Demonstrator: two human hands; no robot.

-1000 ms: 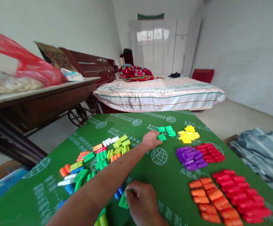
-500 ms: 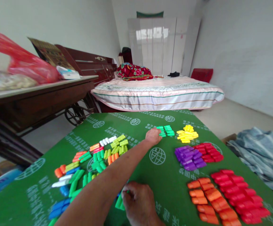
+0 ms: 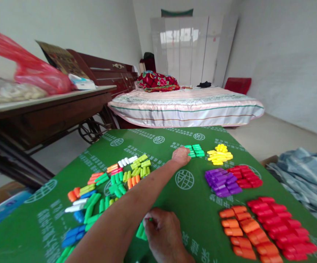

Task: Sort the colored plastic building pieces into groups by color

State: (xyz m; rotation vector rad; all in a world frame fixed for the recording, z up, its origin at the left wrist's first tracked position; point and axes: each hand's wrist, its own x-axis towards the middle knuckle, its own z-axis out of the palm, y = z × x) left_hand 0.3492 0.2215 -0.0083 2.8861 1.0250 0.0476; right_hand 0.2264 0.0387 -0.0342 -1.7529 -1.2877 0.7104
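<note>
My left hand [image 3: 181,156] reaches across the green board [image 3: 158,151] to a small group of green highlighter-like plastic pieces [image 3: 198,150]. Its fingers are bent together at the group's left edge, over a green piece, and the fingertips are partly hidden. Close to my body, my right hand [image 3: 163,232] is closed, with a bit of green between thumb and fingers. Beside it lie a few more green pieces [image 3: 141,231], partly covered by the hand. My left forearm hides part of the mixed-colour pieces [image 3: 117,179] on the left.
Sorted groups lie on the right: yellow pieces [image 3: 220,155], purple pieces [image 3: 222,182], dark red pieces [image 3: 245,176], orange pieces [image 3: 247,228] and bright red pieces [image 3: 282,226]. Blue pieces [image 3: 73,235] are at the lower left. A bed [image 3: 185,106] stands beyond the board, and folded cloth [image 3: 303,179] lies at right.
The whole view has shifted slightly. My left hand stays at the green group and my right hand stays closed near the front, both nearly still.
</note>
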